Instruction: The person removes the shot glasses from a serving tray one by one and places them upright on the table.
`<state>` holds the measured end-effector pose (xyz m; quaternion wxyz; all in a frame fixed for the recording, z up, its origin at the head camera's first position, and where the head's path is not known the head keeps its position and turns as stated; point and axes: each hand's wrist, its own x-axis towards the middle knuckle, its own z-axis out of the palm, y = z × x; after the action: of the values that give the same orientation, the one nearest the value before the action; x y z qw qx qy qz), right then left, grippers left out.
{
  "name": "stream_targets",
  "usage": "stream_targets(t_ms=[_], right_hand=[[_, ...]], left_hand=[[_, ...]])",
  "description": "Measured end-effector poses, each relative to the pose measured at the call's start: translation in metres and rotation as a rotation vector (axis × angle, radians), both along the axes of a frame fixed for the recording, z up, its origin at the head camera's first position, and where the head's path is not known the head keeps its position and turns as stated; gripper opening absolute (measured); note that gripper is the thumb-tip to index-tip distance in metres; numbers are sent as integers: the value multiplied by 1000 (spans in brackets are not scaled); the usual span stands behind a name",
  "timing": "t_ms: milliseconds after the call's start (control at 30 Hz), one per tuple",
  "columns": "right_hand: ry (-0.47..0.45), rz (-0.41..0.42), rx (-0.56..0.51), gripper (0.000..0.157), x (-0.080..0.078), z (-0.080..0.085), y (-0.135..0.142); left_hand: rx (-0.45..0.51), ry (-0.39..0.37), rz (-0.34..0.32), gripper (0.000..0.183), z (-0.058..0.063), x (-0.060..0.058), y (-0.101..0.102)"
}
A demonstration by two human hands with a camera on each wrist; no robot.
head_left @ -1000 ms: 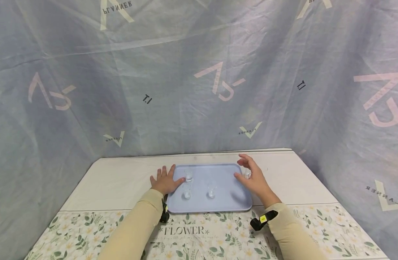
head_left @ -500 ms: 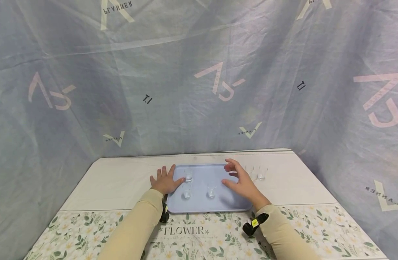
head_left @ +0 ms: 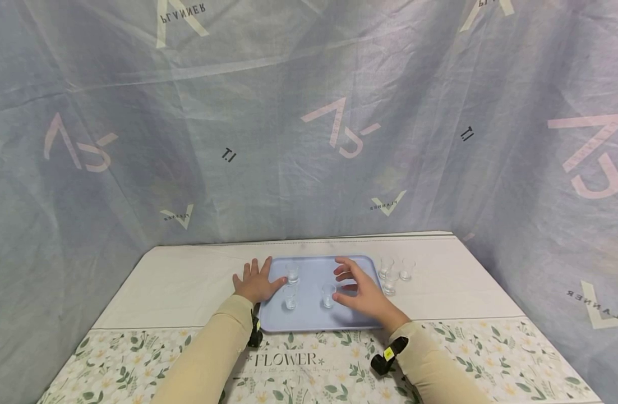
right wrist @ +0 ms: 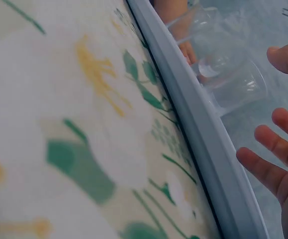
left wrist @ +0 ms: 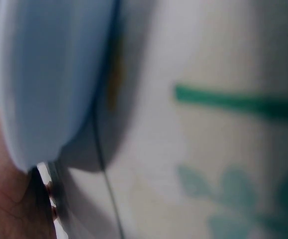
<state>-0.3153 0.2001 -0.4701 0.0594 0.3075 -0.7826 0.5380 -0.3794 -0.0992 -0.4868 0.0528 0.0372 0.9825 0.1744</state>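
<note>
A light blue tray (head_left: 309, 322) holds three small clear glasses, all upright. Two of them, a back glass (head_left: 293, 275) and a front glass (head_left: 290, 299), stand at the left; the third glass (head_left: 328, 297) is near the middle. Spread over the tray's left rim, my left hand (head_left: 258, 282) has its thumb beside the back left glass. My right hand (head_left: 363, 290) is over the tray's right half, fingers parted and bent, thumb tip close to the middle glass. In the right wrist view a gap shows between these fingers (right wrist: 270, 172) and the nearest glass (right wrist: 240, 89).
Three more clear glasses (head_left: 390, 284) stand grouped on the white table cover (head_left: 455, 292), just beyond the tray's right edge. A floral strip (head_left: 339, 370) runs along the front. Grey fabric (head_left: 268, 168) closes off the back and sides.
My right hand has moved left and a little nearer, from the glasses at the right to beside the middle glass. Those right-hand glasses have come into full view. My left hand stays put.
</note>
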Motion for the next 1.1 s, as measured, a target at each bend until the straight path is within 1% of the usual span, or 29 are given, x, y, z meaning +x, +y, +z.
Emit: stream_targets(t_ms=[100, 200, 300, 400, 500, 567, 700, 800, 1100], right_hand=[[-28, 4, 12, 81, -10, -16, 1], [-28, -2, 31, 83, -16, -27, 2], [-37, 2, 32, 83, -10, -22, -3], [-43, 21, 33, 81, -3, -14, -7], [-49, 39, 32, 79, 0, -10, -9], [-43, 36, 35, 80, -2, -12, -10], [-26, 18, 44, 83, -9, -24, -9], [-14, 18, 48, 83, -12, -29, -8], [41, -1, 93, 75, -13, -31, -9]], left_hand=[[3, 0, 0, 88, 0, 0, 0], [1, 3, -2, 87, -1, 0, 0], [-4, 7, -2, 87, -1, 1, 0], [-5, 8, -2, 87, -1, 1, 0], [-1, 9, -1, 87, -1, 1, 0], [-2, 11, -2, 87, -1, 1, 0], [-3, 12, -2, 87, 0, 1, 1], [0, 9, -2, 87, 0, 1, 0], [-5, 11, -5, 87, -2, -1, -1]])
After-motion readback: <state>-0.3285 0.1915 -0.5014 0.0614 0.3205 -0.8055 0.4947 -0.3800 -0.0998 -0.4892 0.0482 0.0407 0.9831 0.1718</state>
